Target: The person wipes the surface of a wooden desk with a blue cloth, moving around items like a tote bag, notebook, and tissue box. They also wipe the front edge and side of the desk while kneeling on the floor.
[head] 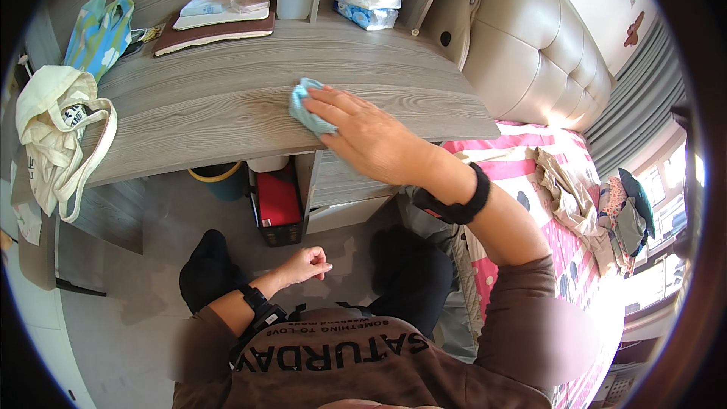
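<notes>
My right hand (369, 136) presses a light-blue cloth (306, 108) onto the wood-grain desktop (227, 91), close to its front edge. The fingers lie over the cloth and cover part of it. Below the desk, in front of my body, my left hand (308, 265) hangs loosely curled with nothing in it. Each wrist wears a black band; a small device sits on the left one.
On the desk's left are a canvas tote bag (57, 125) and a blue-green patterned bag (102, 34). Farther back lie a brown folder (216, 33) and tissue packs (369, 3). Underneath stand a bin (221, 182) and a black basket (278, 227). A bed (488, 272) flanks the right.
</notes>
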`<control>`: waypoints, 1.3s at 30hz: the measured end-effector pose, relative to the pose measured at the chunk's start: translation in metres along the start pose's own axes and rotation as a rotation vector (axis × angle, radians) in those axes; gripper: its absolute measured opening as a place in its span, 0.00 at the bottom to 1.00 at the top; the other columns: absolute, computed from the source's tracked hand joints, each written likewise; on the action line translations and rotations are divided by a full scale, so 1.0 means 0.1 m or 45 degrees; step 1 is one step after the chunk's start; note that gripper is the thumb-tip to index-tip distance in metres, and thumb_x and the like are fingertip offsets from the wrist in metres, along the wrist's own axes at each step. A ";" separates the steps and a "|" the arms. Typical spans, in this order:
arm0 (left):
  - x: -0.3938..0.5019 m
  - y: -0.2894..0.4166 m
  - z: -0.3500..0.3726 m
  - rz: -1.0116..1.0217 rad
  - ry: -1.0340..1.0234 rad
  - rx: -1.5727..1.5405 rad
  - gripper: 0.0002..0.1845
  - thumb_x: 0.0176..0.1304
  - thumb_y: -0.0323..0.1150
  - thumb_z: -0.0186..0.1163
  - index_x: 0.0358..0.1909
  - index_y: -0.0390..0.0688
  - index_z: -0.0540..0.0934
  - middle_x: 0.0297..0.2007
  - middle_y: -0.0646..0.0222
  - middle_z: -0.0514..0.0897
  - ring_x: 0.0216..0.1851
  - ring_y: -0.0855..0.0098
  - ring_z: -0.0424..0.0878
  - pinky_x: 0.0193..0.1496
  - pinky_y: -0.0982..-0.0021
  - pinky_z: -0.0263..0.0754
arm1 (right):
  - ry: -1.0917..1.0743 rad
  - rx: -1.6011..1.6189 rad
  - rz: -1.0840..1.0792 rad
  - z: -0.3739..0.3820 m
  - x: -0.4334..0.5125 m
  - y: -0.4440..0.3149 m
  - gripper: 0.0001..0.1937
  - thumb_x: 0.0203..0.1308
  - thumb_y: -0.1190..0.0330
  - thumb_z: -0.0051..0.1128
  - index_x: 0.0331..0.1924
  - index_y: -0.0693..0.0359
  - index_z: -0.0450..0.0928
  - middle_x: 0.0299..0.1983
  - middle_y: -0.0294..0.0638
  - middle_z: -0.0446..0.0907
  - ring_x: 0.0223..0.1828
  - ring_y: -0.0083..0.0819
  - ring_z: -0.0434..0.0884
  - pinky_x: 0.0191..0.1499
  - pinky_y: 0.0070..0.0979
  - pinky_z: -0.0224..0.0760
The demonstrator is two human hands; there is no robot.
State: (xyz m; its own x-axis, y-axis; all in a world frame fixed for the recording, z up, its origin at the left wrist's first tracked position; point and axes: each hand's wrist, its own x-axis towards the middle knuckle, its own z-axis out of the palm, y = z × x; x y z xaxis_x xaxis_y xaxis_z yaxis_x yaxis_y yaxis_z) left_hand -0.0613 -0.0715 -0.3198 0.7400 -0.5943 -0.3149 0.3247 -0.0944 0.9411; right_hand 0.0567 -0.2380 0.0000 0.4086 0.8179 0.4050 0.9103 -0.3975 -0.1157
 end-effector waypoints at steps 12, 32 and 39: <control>0.00 0.01 0.01 -0.056 0.015 -0.001 0.11 0.69 0.32 0.63 0.32 0.42 0.72 0.28 0.74 0.80 0.30 0.80 0.82 0.36 0.77 0.78 | -0.098 -0.159 0.724 -0.83 -1.40 0.97 0.27 0.74 0.62 0.45 0.72 0.64 0.61 0.71 0.55 0.63 0.71 0.52 0.65 0.73 0.37 0.57; -0.06 0.07 0.05 0.027 -0.046 0.042 0.11 0.70 0.33 0.63 0.31 0.43 0.72 0.28 0.75 0.80 0.31 0.82 0.81 0.35 0.79 0.75 | -0.130 -0.130 0.537 -0.18 -0.15 0.84 0.28 0.74 0.56 0.44 0.71 0.65 0.61 0.72 0.59 0.61 0.74 0.54 0.60 0.75 0.41 0.53; -0.04 0.04 0.05 0.055 -0.018 0.007 0.12 0.69 0.33 0.63 0.30 0.43 0.71 0.26 0.75 0.80 0.28 0.82 0.80 0.31 0.78 0.73 | -0.062 -0.095 0.078 0.30 0.45 0.12 0.27 0.74 0.59 0.44 0.68 0.70 0.62 0.70 0.61 0.63 0.74 0.57 0.60 0.76 0.45 0.51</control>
State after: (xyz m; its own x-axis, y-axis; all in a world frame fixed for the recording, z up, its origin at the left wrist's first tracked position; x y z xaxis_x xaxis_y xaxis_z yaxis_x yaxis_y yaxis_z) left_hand -0.0659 -0.0734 -0.3146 0.7448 -0.6091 -0.2726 0.2896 -0.0731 0.9543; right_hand 0.0885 -0.1933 -0.0101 0.4681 0.8094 0.3547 0.8766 -0.4761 -0.0703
